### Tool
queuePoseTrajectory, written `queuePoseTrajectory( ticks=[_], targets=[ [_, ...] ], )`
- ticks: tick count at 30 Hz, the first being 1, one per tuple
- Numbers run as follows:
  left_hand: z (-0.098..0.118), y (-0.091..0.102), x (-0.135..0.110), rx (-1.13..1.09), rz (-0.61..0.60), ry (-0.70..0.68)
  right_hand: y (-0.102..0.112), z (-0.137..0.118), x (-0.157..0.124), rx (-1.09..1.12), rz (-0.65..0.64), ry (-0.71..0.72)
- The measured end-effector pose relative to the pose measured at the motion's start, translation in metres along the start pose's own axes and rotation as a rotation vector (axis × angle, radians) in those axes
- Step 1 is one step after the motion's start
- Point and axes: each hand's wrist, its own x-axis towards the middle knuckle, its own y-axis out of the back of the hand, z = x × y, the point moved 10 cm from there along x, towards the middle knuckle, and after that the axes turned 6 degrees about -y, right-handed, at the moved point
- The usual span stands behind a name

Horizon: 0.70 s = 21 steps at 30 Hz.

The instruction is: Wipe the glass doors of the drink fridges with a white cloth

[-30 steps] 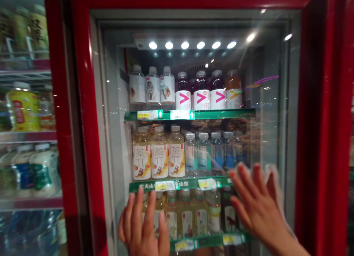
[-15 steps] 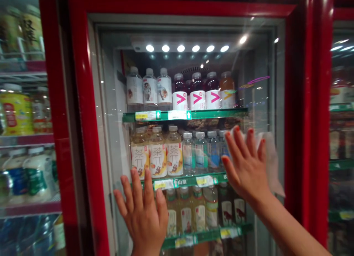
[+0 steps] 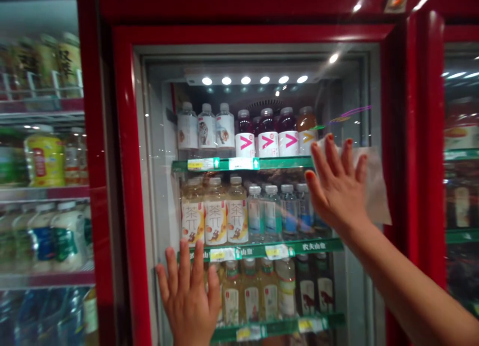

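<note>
In the head view, my right hand (image 3: 340,186) lies flat with fingers spread over a thin white sheet, like a tissue (image 3: 377,186), against the right side of a glass cooler door (image 3: 247,54). Most of the sheet is covered by the hand; a corner shows to its right. Lower left, my left hand (image 3: 190,296) is spread against the same glass, holding nothing. Behind the glass stand purple drink bottles (image 3: 267,136), bottles with tiger pictures (image 3: 207,129), tea bottles (image 3: 215,216) and clear water bottles (image 3: 272,211) on green-edged shelves.
A red door frame (image 3: 254,34) surrounds the glass. To the left, shelves hold bottles and a yellow package (image 3: 47,159). Another red-framed cooler (image 3: 462,151) stands at the right. Lights reflect on the glass.
My right hand has slid up the glass, carrying the white sheet with it. My left hand stays at about the same place on the door. The view has shifted slightly.
</note>
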Motion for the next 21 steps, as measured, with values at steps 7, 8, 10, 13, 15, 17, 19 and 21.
queuePoseTrajectory(
  ticks=[7,8,10,13,15,17,19,21],
  targets=[
    [-0.003,0.000,-0.003,-0.019,-0.021,0.013,-0.015,-0.166,-0.096,0.171,-0.067,0.737],
    [-0.002,0.001,-0.003,-0.011,-0.016,0.009,-0.015,-0.161,-0.111,0.177,-0.087,0.812],
    [0.001,0.002,-0.001,0.004,-0.004,-0.003,-0.011,-0.120,-0.093,0.140,-0.086,0.698],
    [0.005,0.003,0.001,0.017,0.009,-0.004,0.000,-0.034,-0.004,0.058,-0.037,0.177],
    [0.005,0.003,0.000,0.021,0.008,0.006,0.002,-0.016,0.032,0.046,-0.023,-0.079],
    [0.003,0.003,-0.002,0.016,-0.002,0.017,-0.002,-0.049,0.024,0.069,-0.025,-0.046],
    [0.000,0.002,-0.004,0.001,-0.010,0.025,-0.007,-0.113,-0.031,0.123,-0.015,0.287],
    [-0.002,0.003,-0.006,-0.014,-0.005,0.030,-0.010,-0.155,-0.115,0.169,-0.033,0.697]
  ],
)
